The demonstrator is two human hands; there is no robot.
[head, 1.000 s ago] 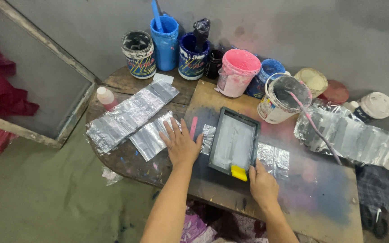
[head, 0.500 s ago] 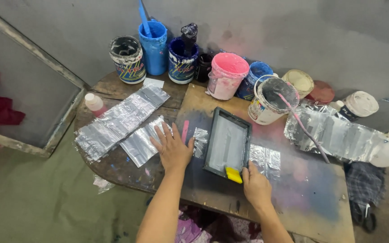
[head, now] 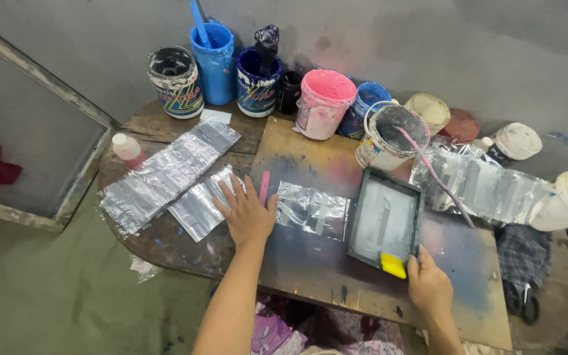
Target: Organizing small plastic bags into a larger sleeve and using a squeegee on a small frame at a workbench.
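Showing the left hand [head: 248, 213] spread flat on the worktop [head: 165, 240] beside a foil sheet [head: 312, 209]; right hand [head: 428, 286] gripping the small framed screen [head: 384, 220] near the front edge. Sheet lies uncovered, screen apparently yet to be placed.

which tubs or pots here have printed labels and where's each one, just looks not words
Black-rimmed round tub: back left of the table, label banded blue, red and yellow.
Dark blue round tub: right of the plain blue bucket, white-patterned label, dark stick standing in it.
White round pot: behind the dark-framed small screen, paint-smeared label, pink stick leaning out.
Left hand: flat on the table by a foil sheet.
Right hand: at the screen's near corner.
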